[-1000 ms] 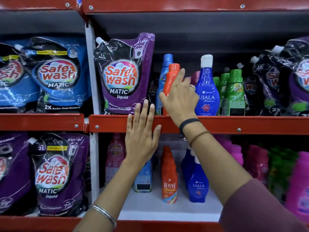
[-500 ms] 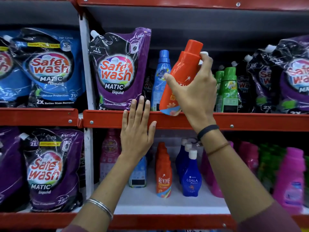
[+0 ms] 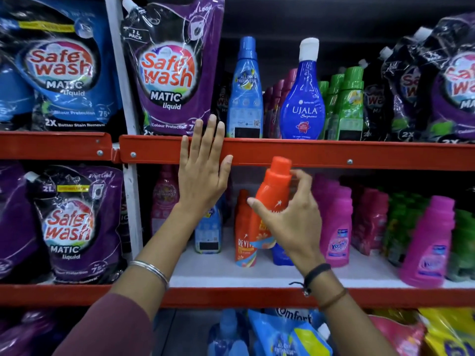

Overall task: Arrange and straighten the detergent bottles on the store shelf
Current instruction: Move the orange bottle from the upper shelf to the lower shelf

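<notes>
My right hand [image 3: 293, 222] grips an orange bottle [image 3: 272, 191], tilted slightly right, in front of the lower shelf opening just under the red upper shelf rail [image 3: 308, 154]. Behind it a matching orange Revive bottle [image 3: 243, 242] stands on the white lower shelf [image 3: 282, 276]. My left hand [image 3: 203, 173] lies flat, fingers apart, against the red rail. On the upper shelf stand a light blue bottle [image 3: 245, 91] and a dark blue Ujala bottle [image 3: 304, 98], with a gap between them.
Purple Safewash pouches [image 3: 172, 68] and blue Safewash pouches [image 3: 59, 65] fill the left. Green bottles [image 3: 349, 104] stand right of the Ujala bottle. Pink bottles [image 3: 336, 222] and a small blue bottle [image 3: 208, 232] crowd the lower shelf. Comfort pouches [image 3: 288, 332] lie below.
My right hand took the orange bottle off the upper shelf, lifted it out, then brought it down in front of the lower shelf. My left hand stayed on the rail.
</notes>
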Demonstrator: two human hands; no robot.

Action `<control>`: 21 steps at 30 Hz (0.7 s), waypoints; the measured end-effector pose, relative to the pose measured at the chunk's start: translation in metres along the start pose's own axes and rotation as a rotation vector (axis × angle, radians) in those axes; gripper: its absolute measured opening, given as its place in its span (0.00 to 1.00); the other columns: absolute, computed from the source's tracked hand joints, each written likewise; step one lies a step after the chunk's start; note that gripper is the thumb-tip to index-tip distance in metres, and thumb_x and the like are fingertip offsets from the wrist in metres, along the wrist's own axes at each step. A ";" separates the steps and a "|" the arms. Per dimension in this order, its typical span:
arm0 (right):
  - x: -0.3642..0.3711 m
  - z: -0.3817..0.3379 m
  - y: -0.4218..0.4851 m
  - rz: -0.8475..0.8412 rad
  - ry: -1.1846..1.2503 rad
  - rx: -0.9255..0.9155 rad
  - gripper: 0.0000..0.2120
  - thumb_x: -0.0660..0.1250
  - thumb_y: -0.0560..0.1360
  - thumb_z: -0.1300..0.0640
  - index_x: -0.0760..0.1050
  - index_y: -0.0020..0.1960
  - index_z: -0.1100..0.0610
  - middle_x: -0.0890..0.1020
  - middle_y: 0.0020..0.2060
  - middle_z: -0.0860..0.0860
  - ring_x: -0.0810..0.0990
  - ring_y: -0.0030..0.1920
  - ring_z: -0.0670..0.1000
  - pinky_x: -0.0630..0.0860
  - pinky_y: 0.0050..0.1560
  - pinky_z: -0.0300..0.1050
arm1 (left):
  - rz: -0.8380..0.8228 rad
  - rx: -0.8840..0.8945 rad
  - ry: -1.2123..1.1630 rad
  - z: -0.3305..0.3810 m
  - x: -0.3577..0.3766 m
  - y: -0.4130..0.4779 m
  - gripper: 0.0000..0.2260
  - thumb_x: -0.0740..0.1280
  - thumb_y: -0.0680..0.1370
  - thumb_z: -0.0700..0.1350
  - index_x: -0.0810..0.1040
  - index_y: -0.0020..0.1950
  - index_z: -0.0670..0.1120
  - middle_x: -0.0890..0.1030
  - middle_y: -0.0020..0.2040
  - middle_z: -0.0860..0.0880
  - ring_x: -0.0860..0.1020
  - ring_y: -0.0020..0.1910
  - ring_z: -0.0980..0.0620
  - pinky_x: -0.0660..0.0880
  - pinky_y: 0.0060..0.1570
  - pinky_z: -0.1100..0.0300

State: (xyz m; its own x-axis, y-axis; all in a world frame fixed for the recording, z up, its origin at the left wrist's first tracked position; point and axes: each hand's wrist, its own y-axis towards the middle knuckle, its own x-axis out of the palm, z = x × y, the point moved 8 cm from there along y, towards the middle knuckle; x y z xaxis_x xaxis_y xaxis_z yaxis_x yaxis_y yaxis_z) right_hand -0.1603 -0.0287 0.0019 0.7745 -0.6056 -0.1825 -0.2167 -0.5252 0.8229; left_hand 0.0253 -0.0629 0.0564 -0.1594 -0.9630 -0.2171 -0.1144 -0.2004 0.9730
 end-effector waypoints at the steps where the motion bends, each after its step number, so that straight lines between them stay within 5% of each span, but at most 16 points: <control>1: 0.010 0.009 -0.006 -0.034 -0.012 0.021 0.38 0.77 0.60 0.41 0.63 0.62 0.52 0.80 0.54 0.51 0.80 0.51 0.55 0.76 0.45 0.47 | 0.000 0.001 0.002 0.000 0.000 0.000 0.26 0.51 0.82 0.52 0.51 0.78 0.46 0.55 0.79 0.46 0.48 0.78 0.48 0.43 0.76 0.47; 9: 0.082 0.068 -0.053 -0.272 -0.088 0.147 0.37 0.77 0.62 0.43 0.60 0.61 0.52 0.79 0.55 0.53 0.80 0.52 0.56 0.76 0.44 0.49 | 0.004 0.010 0.003 -0.002 0.001 0.000 0.25 0.50 0.82 0.53 0.53 0.78 0.46 0.56 0.79 0.47 0.50 0.78 0.48 0.44 0.76 0.47; 21: 0.117 0.090 -0.072 -0.373 -0.153 0.206 0.36 0.76 0.63 0.44 0.59 0.60 0.54 0.78 0.56 0.55 0.78 0.54 0.59 0.76 0.45 0.52 | 0.026 0.018 0.003 -0.001 0.000 0.000 0.25 0.51 0.82 0.52 0.54 0.77 0.46 0.58 0.78 0.47 0.52 0.78 0.47 0.44 0.76 0.48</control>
State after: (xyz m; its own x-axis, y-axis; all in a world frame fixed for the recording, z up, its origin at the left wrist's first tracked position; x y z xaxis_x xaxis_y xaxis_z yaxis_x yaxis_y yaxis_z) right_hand -0.1079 -0.1154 -0.1269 0.7289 -0.4253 -0.5365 -0.0646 -0.8229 0.5645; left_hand 0.0264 -0.0635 0.0565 -0.1598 -0.9683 -0.1918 -0.1283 -0.1723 0.9767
